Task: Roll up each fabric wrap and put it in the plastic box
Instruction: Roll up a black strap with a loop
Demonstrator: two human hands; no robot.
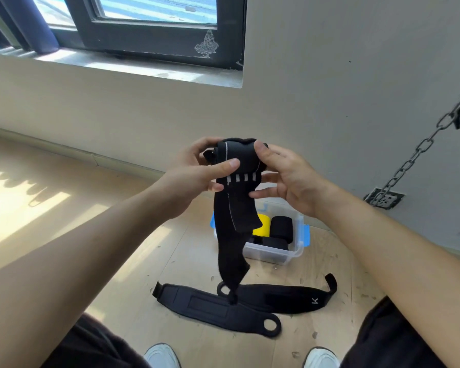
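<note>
A black fabric wrap with white dashes is partly rolled at chest height. My left hand grips the roll from the left, thumb across its front. On the right side my right hand holds it, thumb on top. The wrap's loose tail hangs down toward the floor. Below stands a clear plastic box with blue latches, holding black rolls and a yellow roll. Two black wraps, one overlapping the other, lie flat on the floor in front of the box.
Wooden floor with scattered debris lies underfoot, sunlit at left. A beige wall and a dark-framed window rise behind. A metal chain hangs at right over a wall socket. My white shoes show at the bottom edge.
</note>
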